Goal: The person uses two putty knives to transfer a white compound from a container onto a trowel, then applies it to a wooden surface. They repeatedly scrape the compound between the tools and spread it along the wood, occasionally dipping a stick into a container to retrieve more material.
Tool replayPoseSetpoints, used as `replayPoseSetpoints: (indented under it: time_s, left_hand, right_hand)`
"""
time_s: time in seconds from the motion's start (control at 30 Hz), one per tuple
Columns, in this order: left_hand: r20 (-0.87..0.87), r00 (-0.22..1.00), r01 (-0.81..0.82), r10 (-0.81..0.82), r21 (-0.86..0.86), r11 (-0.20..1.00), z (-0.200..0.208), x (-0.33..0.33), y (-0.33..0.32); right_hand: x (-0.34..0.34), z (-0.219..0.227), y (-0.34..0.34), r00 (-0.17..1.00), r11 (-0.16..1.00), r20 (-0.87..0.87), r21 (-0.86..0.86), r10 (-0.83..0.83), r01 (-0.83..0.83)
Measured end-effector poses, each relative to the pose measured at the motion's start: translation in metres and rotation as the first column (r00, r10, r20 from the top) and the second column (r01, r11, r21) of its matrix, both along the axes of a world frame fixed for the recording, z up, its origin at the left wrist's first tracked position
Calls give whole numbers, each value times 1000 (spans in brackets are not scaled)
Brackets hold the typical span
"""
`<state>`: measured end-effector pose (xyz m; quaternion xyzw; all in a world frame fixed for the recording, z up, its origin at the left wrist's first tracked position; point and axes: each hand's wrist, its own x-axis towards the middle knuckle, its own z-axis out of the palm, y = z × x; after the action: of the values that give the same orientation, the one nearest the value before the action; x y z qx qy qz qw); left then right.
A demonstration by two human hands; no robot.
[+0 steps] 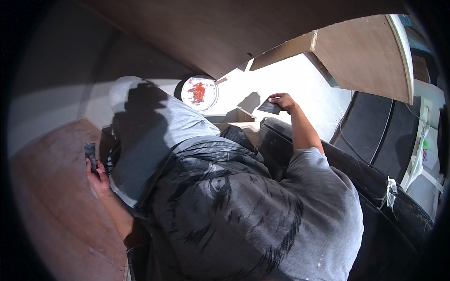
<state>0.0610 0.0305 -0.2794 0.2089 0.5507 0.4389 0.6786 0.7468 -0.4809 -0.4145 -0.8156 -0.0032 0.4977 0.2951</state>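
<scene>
My left hand (99, 179) is low at the left, close to a brown wooden panel. Its fingers grip a narrow dark flat blade, like a putty spreader (90, 150), which points away from me. Farther off at the right, my right hand (284, 101) pinches a wider dark flat sheet, also like a spreader (269, 107), between thumb and fingers. A round white lid or tub (191, 99) stands beyond my knee, its top smeared with an orange-red paste (198, 92). Neither blade touches it.
The brown wooden panel (51, 196) lies at my left. A large dark board (197, 33) hangs over the far side, and a pale wooden box (361, 56) juts out at the right. A black padded edge (347, 161) runs beside my right arm; a thin cable (349, 146) lies beyond it.
</scene>
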Motion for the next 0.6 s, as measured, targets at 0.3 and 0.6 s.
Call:
replayPoseSetpoints:
  time_s: [0.3, 0.6]
  left_hand:
    - [93, 993, 74, -79, 61, 995, -7, -15, 1]
    - [41, 999, 20, -20, 8, 1000, 6, 5, -3]
  right_hand:
    - [14, 54, 12, 999, 987, -35, 163, -4, 9]
    - [-3, 47, 17, 998, 963, 17, 260, 68, -70]
